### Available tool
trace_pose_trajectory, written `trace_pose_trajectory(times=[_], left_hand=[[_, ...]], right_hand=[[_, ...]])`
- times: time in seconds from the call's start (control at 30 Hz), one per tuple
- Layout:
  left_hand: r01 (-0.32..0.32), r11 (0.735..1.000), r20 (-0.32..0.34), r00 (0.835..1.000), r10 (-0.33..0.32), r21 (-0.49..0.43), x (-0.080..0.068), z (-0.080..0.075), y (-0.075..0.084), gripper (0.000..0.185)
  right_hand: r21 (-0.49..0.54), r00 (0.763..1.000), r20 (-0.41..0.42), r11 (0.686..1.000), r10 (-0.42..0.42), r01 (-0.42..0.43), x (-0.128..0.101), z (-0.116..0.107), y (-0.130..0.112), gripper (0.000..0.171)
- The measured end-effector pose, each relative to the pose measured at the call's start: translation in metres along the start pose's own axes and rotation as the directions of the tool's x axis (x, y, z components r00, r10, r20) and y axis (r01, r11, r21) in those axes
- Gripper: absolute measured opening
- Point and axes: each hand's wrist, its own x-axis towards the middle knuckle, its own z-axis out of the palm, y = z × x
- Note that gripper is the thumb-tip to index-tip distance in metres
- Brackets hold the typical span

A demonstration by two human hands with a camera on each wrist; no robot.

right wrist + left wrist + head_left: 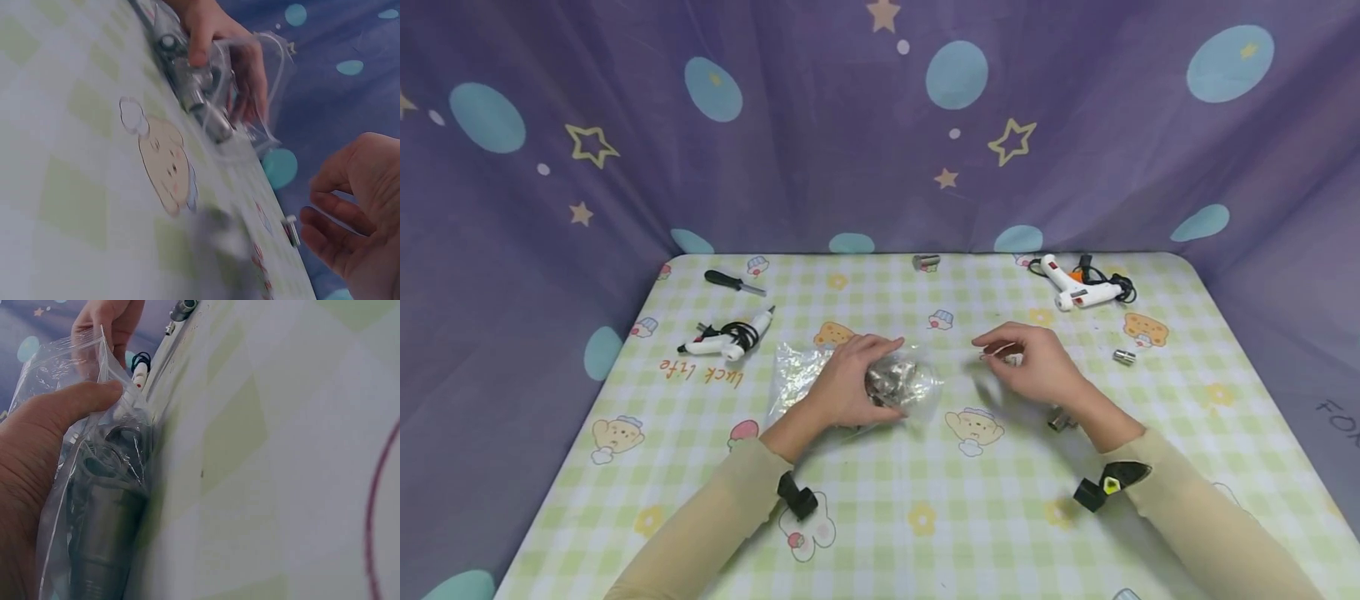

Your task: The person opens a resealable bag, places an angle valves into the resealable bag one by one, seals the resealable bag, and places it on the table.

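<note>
- Left hand (850,383) grips a clear bag (857,379) of metal sockets at frame centre, its long axis running left-right.
- Right hand (1037,367), just right of the bag, fingers loosely curled; whether it pinches anything is unclear.
- A loose socket (1060,421) lies beside the right wrist.

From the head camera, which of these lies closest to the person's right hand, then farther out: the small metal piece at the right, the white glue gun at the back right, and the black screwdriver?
Measured from the right hand:
1. Small metal piece, just to its right.
2. White glue gun, back right.
3. Black screwdriver, far back left.
</note>
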Motion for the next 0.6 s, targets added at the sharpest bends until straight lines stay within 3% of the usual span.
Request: trace_pose_trajectory(times=[0.23, 0.6], left_hand=[[0.016, 1.000, 0.015, 1.000, -0.016, 0.008, 0.000, -0.001, 0.001, 0.109], [0.008, 1.000, 0.024, 1.000, -0.009, 0.013, 0.000, 0.000, 0.001, 0.108]], right_hand=[[-0.131, 1.000, 0.000, 0.991, 0.017, -0.017, -0.015, -0.025, 0.013, 0.023], [-0.222, 0.998, 0.042, 0.974, 0.045, -0.035, -0.043, -0.053, 0.027, 0.020]])
